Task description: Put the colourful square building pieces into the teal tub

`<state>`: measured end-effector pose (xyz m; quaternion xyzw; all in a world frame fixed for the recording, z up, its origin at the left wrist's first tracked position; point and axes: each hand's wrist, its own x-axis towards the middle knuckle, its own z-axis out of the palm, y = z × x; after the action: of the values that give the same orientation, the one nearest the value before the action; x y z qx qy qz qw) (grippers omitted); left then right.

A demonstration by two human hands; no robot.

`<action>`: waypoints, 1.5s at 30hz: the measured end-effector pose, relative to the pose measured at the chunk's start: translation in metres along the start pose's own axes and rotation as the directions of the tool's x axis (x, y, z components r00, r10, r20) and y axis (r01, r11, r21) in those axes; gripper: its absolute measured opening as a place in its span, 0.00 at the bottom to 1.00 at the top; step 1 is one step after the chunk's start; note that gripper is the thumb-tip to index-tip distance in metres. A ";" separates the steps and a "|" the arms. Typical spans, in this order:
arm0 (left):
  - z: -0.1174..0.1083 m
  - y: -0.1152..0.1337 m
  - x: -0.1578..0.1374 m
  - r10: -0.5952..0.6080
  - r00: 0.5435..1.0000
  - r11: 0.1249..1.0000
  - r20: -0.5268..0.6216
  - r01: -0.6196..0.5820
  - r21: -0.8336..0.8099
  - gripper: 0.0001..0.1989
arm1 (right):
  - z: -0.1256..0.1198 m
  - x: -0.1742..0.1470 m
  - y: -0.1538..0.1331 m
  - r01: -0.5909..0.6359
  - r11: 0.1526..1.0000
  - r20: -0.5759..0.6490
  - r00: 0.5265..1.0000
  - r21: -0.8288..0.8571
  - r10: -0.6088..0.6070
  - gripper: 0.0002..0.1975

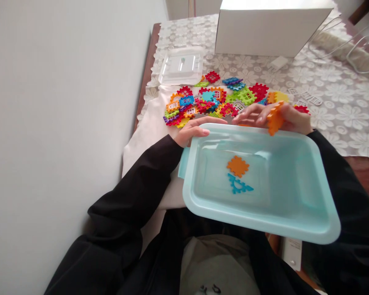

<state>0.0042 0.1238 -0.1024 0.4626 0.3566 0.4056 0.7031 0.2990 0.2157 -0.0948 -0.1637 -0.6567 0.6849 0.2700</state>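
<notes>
A light blue plastic bin (290, 174) is tilted toward me above the table's near edge. My left hand (195, 130) grips its far left corner, thumb over the rim and fingers behind. Inside lie an orange toothed building piece (238, 166) and a blue triangular toothed piece (237, 185). My right hand (290, 116) is at the bin's far rim, fingers pointing left. Another orange toothed building piece (276, 119) stands on edge at its thumb, held over the rim. Just beyond both hands is a pile of colourful building pieces (204, 104).
A clear plastic lid (182, 65) lies at the back left. A large white box (264, 30) stands at the back, with a white adapter (278, 63) before it. White window-shaped pieces (310, 97) lie at right. A wall (80, 82) borders the left side.
</notes>
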 end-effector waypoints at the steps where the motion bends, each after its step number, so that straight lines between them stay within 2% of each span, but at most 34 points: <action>1: 0.000 -0.001 0.001 0.006 1.000 1.000 0.006 -0.006 0.002 0.29 | 0.003 0.000 0.000 -0.027 0.999 0.082 0.996 0.047 0.023 0.23; 3: -0.001 -0.001 0.002 0.019 1.000 1.000 0.013 -0.019 0.001 0.28 | 0.008 0.001 0.003 -0.076 0.991 0.173 0.983 0.113 0.055 0.28; 4: 0.000 -0.001 0.002 0.023 1.000 1.000 0.013 -0.023 -0.004 0.28 | 0.011 0.001 0.004 -0.086 0.987 0.166 0.984 0.139 0.063 0.29; 8: 0.003 0.000 -0.001 0.035 0.999 0.999 0.016 -0.035 -0.029 0.27 | 0.015 -0.003 0.008 -0.081 0.978 0.004 0.997 0.192 0.081 0.19; 13: 0.005 -0.002 -0.004 0.040 0.999 0.998 -0.011 -0.040 -0.056 0.27 | 0.003 -0.005 0.013 -0.078 0.976 0.007 0.997 0.203 0.078 0.18; 16: 0.003 -0.003 -0.002 0.047 0.999 0.997 0.001 -0.047 -0.059 0.26 | 0.002 -0.007 0.005 -0.095 0.989 0.140 0.987 0.110 0.079 0.25; 18: 0.001 -0.003 0.000 0.068 0.998 0.997 0.007 -0.068 -0.047 0.25 | 0.012 -0.013 -0.004 -0.090 0.996 0.154 0.984 -0.028 0.093 0.34; 21: -0.001 -0.004 0.003 0.106 0.994 0.994 -0.008 -0.106 -0.018 0.24 | 0.035 -0.022 -0.016 -0.025 0.985 0.000 1.000 -0.173 0.026 0.40; 23: -0.002 -0.006 0.004 0.117 0.993 0.993 -0.025 -0.117 -0.006 0.24 | 0.045 -0.021 -0.016 -0.012 0.989 -0.030 1.000 -0.148 0.008 0.38; 26: 0.000 -0.007 0.003 0.092 0.994 0.996 -0.052 -0.093 -0.018 0.25 | 0.038 -0.004 -0.002 -0.025 0.999 -0.143 0.989 0.032 0.029 0.28; 27: 0.000 -0.007 0.002 0.083 0.994 0.996 -0.064 -0.085 -0.024 0.25 | 0.031 0.003 0.006 -0.004 0.999 -0.227 0.974 0.039 0.012 0.23; 28: 0.001 -0.006 0.001 0.077 0.994 0.997 -0.074 -0.079 -0.025 0.25 | 0.022 0.010 0.014 0.027 0.999 -0.329 0.944 -0.041 -0.039 0.20; 29: 0.002 -0.006 0.000 0.074 0.994 0.997 -0.083 -0.076 -0.021 0.25 | 0.014 0.016 0.024 0.032 0.977 -0.414 0.902 -0.209 -0.118 0.20; 30: 0.003 -0.006 0.000 0.073 0.993 0.997 -0.090 -0.075 -0.014 0.25 | 0.006 0.020 0.033 0.003 0.899 -0.443 0.869 -0.439 -0.219 0.22; 31: 0.003 -0.005 0.000 0.077 0.993 0.997 -0.093 -0.078 -0.009 0.25 | -0.001 0.023 0.042 -0.059 0.752 -0.423 0.854 -0.657 -0.303 0.26; 33: 0.003 -0.005 0.000 0.081 0.993 0.997 -0.086 -0.082 -0.003 0.25 | -0.010 0.024 0.057 -0.167 0.440 -0.329 0.887 -0.882 -0.323 0.32; 34: 0.003 -0.005 0.000 0.083 0.993 0.997 -0.083 -0.083 -0.003 0.25 | -0.013 0.024 0.063 -0.188 0.342 -0.293 0.911 -0.921 -0.289 0.32; 35: 0.003 -0.005 0.001 0.084 0.993 0.996 -0.081 -0.085 -0.002 0.25 | -0.014 0.023 0.067 -0.191 0.301 -0.271 0.928 -0.934 -0.254 0.29; 37: 0.003 -0.005 0.001 0.084 0.993 0.996 -0.085 -0.084 0.006 0.26 | -0.015 0.022 0.072 -0.172 0.305 -0.250 0.938 -0.937 -0.239 0.21; 40: 0.002 -0.006 0.000 0.091 0.990 0.996 -0.105 -0.089 0.025 0.26 | -0.016 0.024 0.071 -0.151 0.326 -0.252 0.923 -0.933 -0.291 0.14; 45: 0.000 -0.006 0.000 0.091 0.992 0.995 -0.091 -0.086 0.056 0.25 | -0.014 0.025 0.065 -0.164 0.354 -0.278 0.912 -0.921 -0.301 0.06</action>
<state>0.0058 0.1227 -0.1080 0.4766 0.3788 0.4481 0.6546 0.2769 0.2425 -0.1571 -0.3955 -0.8631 0.1284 0.2867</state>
